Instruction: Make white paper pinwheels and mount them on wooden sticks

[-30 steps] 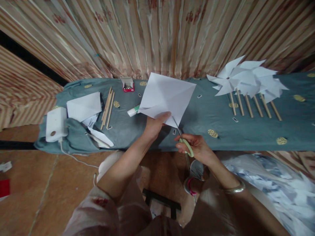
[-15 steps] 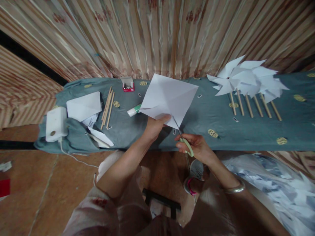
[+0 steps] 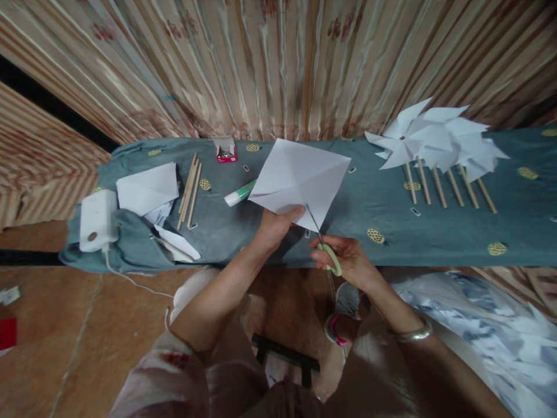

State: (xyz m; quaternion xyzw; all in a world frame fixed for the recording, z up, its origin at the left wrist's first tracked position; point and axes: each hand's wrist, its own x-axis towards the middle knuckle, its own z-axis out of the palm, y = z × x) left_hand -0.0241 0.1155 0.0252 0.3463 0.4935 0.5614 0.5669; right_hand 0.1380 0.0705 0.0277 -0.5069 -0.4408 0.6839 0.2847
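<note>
A square sheet of white paper with fold creases is held above the table, one corner toward me. My left hand pinches its near left edge, thumb on top and the other fingers underneath, out of sight. In my right hand is a pair of scissors with pale green handles. Their blades lie along the paper from its near corner toward the middle, close to my left thumb. A glue tube, white and green, lies partly under the paper's left corner.
Several paper pinwheels on wooden sticks lie at the right. To the left are loose wooden sticks, a small red box of metal pieces, stacked paper and a white power adapter with a cord. A pleated curtain hangs behind.
The paper's far corner has dipped slightly toward me and to the right. My left hand has shifted a little nearer, while the scissors stay almost where they were.
</note>
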